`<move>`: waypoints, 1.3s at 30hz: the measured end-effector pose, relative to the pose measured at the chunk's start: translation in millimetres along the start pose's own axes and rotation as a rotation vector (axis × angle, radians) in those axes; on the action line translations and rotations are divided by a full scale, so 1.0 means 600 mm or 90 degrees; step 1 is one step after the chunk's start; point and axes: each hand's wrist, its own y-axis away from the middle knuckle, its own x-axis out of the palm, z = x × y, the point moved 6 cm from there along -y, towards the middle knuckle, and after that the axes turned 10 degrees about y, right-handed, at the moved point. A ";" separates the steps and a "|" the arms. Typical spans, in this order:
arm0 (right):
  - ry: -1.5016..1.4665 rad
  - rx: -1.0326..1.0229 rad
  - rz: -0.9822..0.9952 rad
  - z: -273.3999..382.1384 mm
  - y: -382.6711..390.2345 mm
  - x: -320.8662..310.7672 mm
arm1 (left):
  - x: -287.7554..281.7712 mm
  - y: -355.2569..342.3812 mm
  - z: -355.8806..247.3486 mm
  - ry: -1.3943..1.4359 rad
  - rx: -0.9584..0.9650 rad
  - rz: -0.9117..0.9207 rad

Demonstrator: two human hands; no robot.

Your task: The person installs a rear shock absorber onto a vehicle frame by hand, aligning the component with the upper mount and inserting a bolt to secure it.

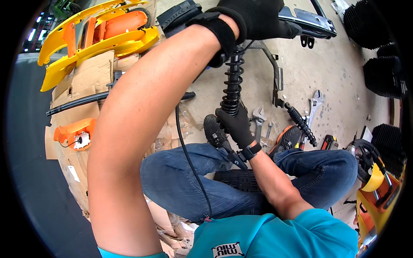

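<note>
My gloved left hand is closed over a dark metal frame with a shiny bracket at the top of the view; what lies under its palm is hidden. A black coil-spring shock absorber stands upright below it, its top partly covered by my left wrist. My gloved right hand grips this shock's lower end. A bent tube extends down from the frame to a second, smaller shock, right of my right hand. A thin black cable runs down past my left forearm.
Yellow-orange panels and an orange part lie on cardboard at left with a black bar. Wrenches lie on the floor. Dark ribbed objects and yellow machine parts line the right. My crossed legs are below.
</note>
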 end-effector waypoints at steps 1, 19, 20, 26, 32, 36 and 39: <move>0.020 -0.001 0.001 -0.003 -0.001 -0.008 | -0.002 0.000 0.000 -0.003 -0.006 0.009; 0.142 -0.006 0.064 -0.010 0.029 -0.107 | -0.005 -0.007 0.020 -0.007 -0.017 0.007; 0.139 0.003 0.071 -0.009 0.032 -0.102 | -0.005 -0.007 0.020 -0.017 -0.023 0.008; 0.128 0.001 0.081 0.012 0.031 -0.089 | -0.005 -0.008 0.020 -0.032 -0.039 0.014; 0.111 -0.001 0.088 0.009 0.031 -0.090 | -0.008 -0.006 0.020 -0.016 -0.035 0.020; 0.106 -0.002 0.082 0.005 0.029 -0.099 | -0.015 -0.006 0.005 0.006 -0.048 0.042; 0.123 0.005 0.090 0.014 0.032 -0.104 | -0.008 -0.008 0.015 0.014 -0.050 0.033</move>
